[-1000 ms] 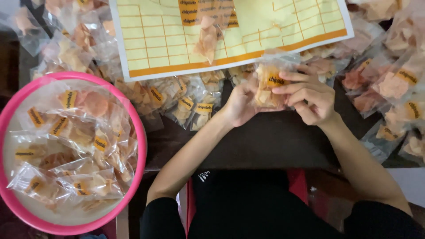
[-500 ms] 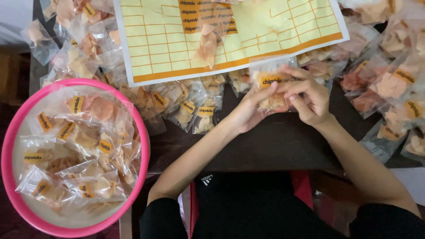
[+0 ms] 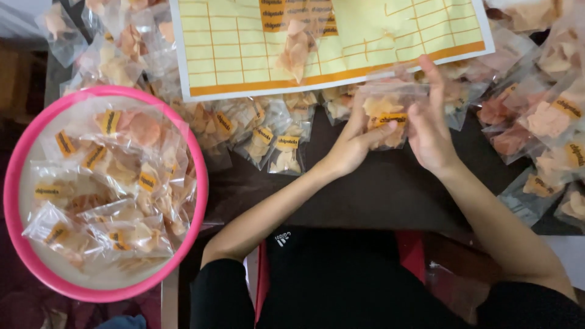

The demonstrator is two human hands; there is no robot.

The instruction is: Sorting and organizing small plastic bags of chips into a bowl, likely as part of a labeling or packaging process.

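Between the two hands, just above the far edge of the dark desk (image 3: 378,195), a small clear bag of pale chips (image 3: 390,116) with an orange label is held up. The left hand (image 3: 356,143) has its grip closed on the bag's near-left side, thumb lying across the label, while the right hand (image 3: 429,125) pinches the bag's right edge with fingers raised and partly spread — both grips are on the bag, neither is free. Judging by the pose, the step in hand is handling or closing one packet; the next move seems to call for a firm pinch along the open top without crushing the brittle chips, and then a spot to lay it down. Far of the hands lies a yellow sheet ruled with orange lines (image 3: 244,42), with another chip bag (image 3: 295,45) resting on it. Along its near edge runs a row of labelled chip bags (image 3: 274,137), and more bags, some pinkish, pile up at the right (image 3: 542,122) and far left (image 3: 116,49). At the left a round pink-rimmed tray (image 3: 198,176) holds a heap of finished-looking packets. Near the camera the person's black clothing and a red strip show; of the room little else can be seen — only dim brown surfaces at the far left.
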